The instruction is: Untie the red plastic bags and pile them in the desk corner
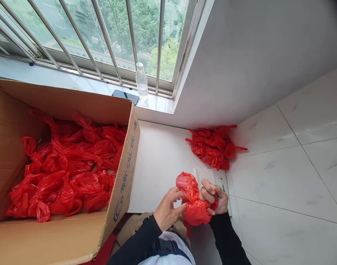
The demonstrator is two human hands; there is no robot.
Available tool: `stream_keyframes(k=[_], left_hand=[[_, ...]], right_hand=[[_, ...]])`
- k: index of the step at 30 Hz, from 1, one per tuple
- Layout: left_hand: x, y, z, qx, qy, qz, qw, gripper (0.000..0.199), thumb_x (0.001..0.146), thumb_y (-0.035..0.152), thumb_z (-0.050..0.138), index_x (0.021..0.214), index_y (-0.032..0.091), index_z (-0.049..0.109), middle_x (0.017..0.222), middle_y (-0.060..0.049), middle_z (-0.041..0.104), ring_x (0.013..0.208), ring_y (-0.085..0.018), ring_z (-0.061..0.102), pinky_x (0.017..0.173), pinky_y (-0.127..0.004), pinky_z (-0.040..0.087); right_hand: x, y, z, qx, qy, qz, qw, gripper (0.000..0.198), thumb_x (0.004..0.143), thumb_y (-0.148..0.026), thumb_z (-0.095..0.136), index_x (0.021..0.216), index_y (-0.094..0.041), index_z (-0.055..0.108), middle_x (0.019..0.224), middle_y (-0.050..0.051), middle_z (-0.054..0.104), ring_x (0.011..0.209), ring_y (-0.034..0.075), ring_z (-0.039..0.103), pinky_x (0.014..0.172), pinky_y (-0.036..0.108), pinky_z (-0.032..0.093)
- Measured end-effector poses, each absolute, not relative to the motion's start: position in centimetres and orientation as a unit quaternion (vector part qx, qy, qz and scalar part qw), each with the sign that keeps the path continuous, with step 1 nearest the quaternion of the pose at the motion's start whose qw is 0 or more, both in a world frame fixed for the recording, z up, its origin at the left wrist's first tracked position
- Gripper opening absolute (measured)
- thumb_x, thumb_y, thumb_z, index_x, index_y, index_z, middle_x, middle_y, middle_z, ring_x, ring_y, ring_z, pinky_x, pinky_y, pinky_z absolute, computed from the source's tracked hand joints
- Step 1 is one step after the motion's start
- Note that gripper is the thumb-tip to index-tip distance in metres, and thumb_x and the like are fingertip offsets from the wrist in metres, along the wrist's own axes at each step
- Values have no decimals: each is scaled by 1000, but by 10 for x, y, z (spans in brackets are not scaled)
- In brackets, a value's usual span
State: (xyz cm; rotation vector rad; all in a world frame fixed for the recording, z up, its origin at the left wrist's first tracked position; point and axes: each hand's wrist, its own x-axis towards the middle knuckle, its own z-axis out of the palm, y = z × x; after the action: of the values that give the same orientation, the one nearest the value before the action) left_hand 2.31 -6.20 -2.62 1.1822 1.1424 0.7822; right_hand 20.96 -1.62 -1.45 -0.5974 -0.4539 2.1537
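Note:
A crumpled red plastic bag [197,211] is held in front of my body, above the front part of the white table. My right hand [214,197] is closed around the bag's gathered right side, fingers curled into a fist. At the bag's left side, my left hand [170,208] has its thumb and fingers apart, the tips against the plastic. What the bag contains is hidden. Beyond my hands, a pile of red plastic bags [212,145] lies in the corner against the wall. Many more knotted red bags [74,158] fill the bottom of a large cardboard box on the left.
The tall cardboard box [121,184] stands open along the left of the white table [154,158]. A clear water bottle [141,81] and a dark phone [126,96] sit on the windowsill below metal bars. White tiled wall [268,165] bounds the right side. Some paper [207,175] lies behind my hands.

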Motion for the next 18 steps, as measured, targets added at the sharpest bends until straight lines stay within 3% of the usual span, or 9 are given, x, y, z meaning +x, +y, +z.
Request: stream_keyframes(k=[3, 6, 11, 15, 18], left_hand=[[25, -63, -25, 497, 494, 360, 616, 10, 91, 25, 55, 85, 20, 61, 92, -4, 60, 90, -20, 50, 86, -32, 38], [23, -63, -26, 454, 506, 383, 625, 19, 98, 34, 43, 92, 20, 54, 88, -2, 56, 82, -17, 50, 81, -31, 40], [14, -58, -26, 391, 529, 424, 622, 22, 99, 41, 41, 92, 21, 48, 88, 0, 50, 80, -16, 47, 74, -28, 41], [10, -53, -27, 360, 538, 443, 621, 23, 97, 43, 44, 92, 21, 48, 86, 0, 50, 77, -16, 47, 72, -27, 42], [9, -51, -29, 339, 538, 447, 630, 25, 97, 45, 45, 91, 21, 47, 84, 0, 51, 72, -14, 46, 67, -26, 42]], right_hand=[[210, -15, -16, -245, -172, 857, 420, 45, 87, -48, 51, 62, -27, 21, 43, -13, 9, 34, 7, -1, 16, 11, 16], [209, -12, -14, -310, -194, 839, 403, 46, 88, -53, 51, 64, -26, 22, 46, -12, 10, 34, 7, 1, 20, 12, 16], [208, -12, -18, -437, -248, 792, 346, 41, 87, -50, 62, 72, -24, 36, 56, -12, 27, 38, 4, 15, 33, 14, 28], [208, -16, -29, -479, -278, 765, 329, 27, 85, -41, 71, 94, -25, 51, 73, -9, 48, 42, 3, 32, 41, 16, 37], [204, -19, -32, -503, -343, 741, 283, 37, 83, -39, 74, 113, -24, 56, 92, -3, 57, 47, 3, 43, 48, 20, 42]])
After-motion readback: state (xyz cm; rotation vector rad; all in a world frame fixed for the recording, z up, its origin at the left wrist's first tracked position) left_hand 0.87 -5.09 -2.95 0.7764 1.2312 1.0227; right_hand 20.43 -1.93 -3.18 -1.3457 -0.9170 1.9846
